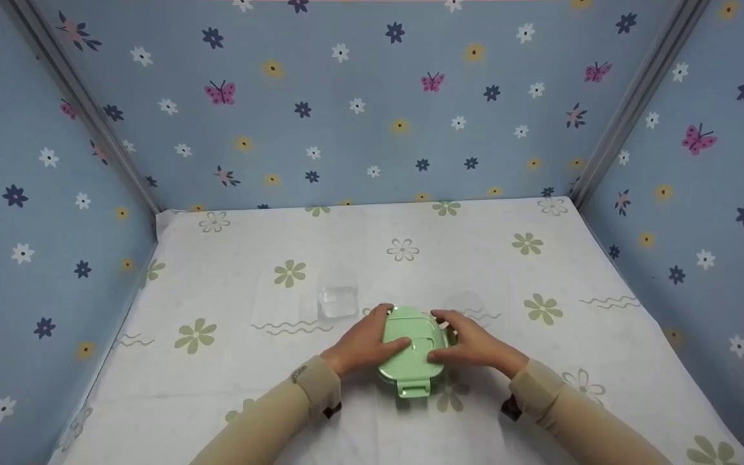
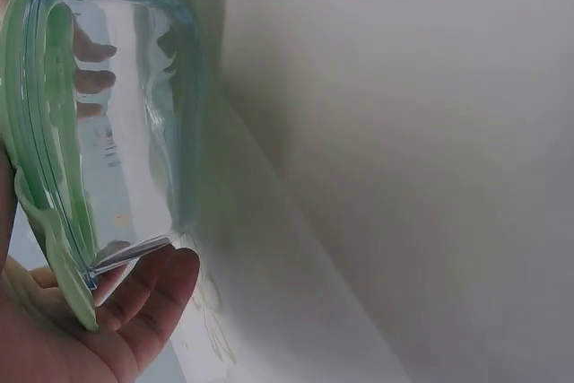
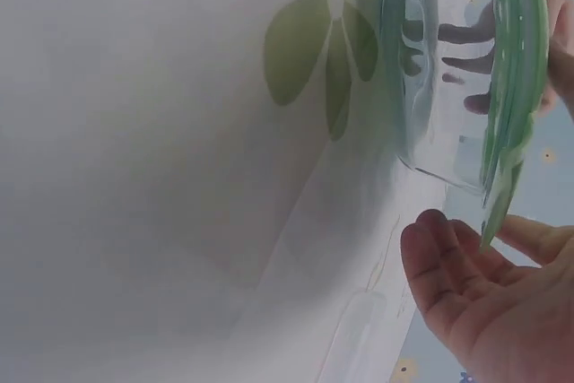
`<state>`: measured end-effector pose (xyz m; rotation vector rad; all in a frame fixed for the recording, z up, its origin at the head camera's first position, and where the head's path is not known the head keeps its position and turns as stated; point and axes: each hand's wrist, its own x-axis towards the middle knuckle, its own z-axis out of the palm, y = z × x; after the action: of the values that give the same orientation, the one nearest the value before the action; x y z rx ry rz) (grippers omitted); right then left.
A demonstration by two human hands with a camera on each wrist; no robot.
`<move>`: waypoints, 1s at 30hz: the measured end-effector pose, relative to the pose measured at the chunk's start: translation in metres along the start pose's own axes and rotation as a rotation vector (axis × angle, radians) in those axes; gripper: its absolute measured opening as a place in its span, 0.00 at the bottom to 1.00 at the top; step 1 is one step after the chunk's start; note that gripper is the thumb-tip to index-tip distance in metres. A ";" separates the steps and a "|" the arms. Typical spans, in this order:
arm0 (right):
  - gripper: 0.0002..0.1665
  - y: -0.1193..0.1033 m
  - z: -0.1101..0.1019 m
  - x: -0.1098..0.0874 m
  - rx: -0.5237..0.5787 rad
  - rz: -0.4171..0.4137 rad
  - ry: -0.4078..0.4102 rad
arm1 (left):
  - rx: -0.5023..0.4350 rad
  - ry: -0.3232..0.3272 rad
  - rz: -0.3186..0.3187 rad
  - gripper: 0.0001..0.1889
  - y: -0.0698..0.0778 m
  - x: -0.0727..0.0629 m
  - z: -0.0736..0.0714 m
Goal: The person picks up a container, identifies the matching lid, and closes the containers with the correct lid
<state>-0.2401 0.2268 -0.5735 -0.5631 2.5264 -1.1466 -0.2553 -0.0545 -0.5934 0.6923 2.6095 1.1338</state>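
Note:
A glass food container with a light green lid sits upright on the cloth in the head view. The lid's front latch sticks outward, and so do the side flaps in the wrist views. My left hand holds the left side, thumb on top of the lid and fingertips by the lower corner of the glass. On the opposite side, my right hand touches the lid's edge with its thumb. Its loosely bent fingers are apart from the glass, near the right flap.
A small clear square container stands behind and left of the green lid. A faint clear piece lies behind the right hand. White flowered cloth covers the table, with blue patterned panels on three sides.

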 end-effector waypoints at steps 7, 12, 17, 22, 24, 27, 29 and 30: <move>0.47 -0.003 0.002 -0.003 0.001 0.048 0.125 | -0.022 0.089 -0.073 0.44 0.007 0.013 0.002; 0.44 -0.005 0.004 -0.004 -0.031 0.115 0.192 | 0.022 0.111 -0.127 0.40 0.009 0.019 0.003; 0.39 -0.008 0.006 -0.006 -0.050 0.176 0.226 | 0.024 0.105 -0.165 0.36 0.010 0.021 0.003; 0.32 -0.010 0.008 -0.008 -0.057 0.221 0.234 | 0.025 0.105 -0.195 0.35 0.010 0.023 0.005; 0.30 -0.010 0.008 -0.008 -0.062 0.231 0.237 | 0.031 0.108 -0.197 0.35 0.009 0.024 0.006; 0.28 -0.011 0.009 -0.009 -0.058 0.249 0.238 | 0.035 0.108 -0.196 0.35 0.007 0.025 0.007; 0.28 -0.012 0.009 -0.009 -0.053 0.260 0.237 | 0.028 0.106 -0.198 0.35 0.006 0.026 0.008; 0.28 -0.013 0.009 -0.009 -0.051 0.267 0.237 | 0.022 0.103 -0.200 0.36 0.006 0.026 0.008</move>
<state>-0.2257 0.2172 -0.5684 -0.0981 2.7308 -1.1083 -0.2732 -0.0327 -0.5945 0.3749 2.7066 1.1095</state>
